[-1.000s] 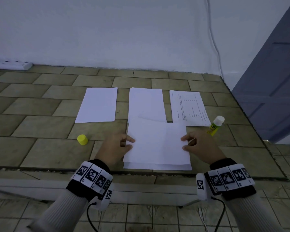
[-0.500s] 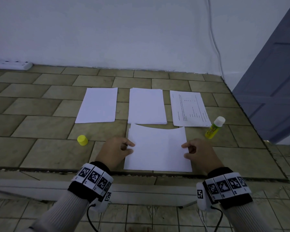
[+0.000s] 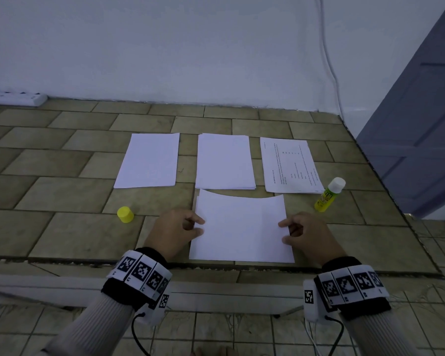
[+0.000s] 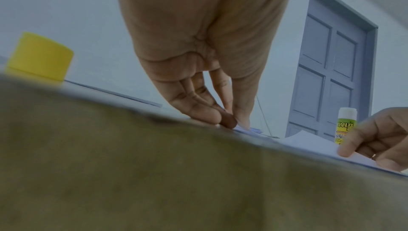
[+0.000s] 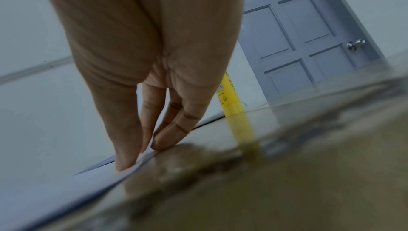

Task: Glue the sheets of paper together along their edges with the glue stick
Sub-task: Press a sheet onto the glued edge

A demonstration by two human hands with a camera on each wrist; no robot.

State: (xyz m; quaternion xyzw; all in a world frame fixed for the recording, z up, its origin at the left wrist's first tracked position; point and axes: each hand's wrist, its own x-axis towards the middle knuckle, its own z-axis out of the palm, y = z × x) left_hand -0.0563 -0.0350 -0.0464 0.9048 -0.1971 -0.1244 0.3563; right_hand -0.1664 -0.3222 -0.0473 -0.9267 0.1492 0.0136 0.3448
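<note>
A person's left hand [image 3: 176, 231] and right hand [image 3: 307, 233] each pinch an opposite side edge of the top sheet of paper [image 3: 240, 227], thumb above and fingers curled beneath, holding it over another sheet on the tiled tabletop [image 3: 70, 235]; its far edge bows upward. Beyond the sheet lie a blank sheet [image 3: 149, 160], a paper stack [image 3: 224, 163] and a printed page [image 3: 289, 165]. The uncapped glue stick [image 3: 329, 194] stands to the sheet's right, its yellow cap [image 3: 125, 214] to the left.
</note>
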